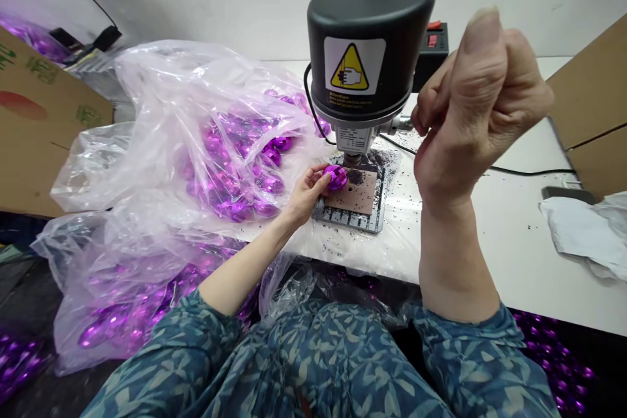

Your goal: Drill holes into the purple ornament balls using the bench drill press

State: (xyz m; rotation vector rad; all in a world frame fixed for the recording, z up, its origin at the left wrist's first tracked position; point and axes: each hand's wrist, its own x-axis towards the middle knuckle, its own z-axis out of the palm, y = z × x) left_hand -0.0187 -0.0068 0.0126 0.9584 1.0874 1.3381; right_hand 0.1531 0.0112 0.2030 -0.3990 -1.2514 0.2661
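Observation:
Between the thumb and fingers of my left hand [309,188] is a shiny purple faceted ball [336,177]. It is held at the left of a brown board [356,199] on the metal base plate [350,219] of a small bench drill press [369,32]. A dark hole shows in the board. My right hand [482,104] is raised at the machine's right side, its fist closed around the feed lever [404,123]; most of the lever is hidden by the fingers. Above the board, the chuck [351,159] is partly visible, and I cannot make out the bit.
A clear plastic bag [161,98] of purple balls [245,176] lies left of the machine, with another bag [142,307] lower down. Dark shavings [392,173] litter the white table [514,248]. Cardboard boxes [597,104] stand at both sides. A black cable [533,171] runs right.

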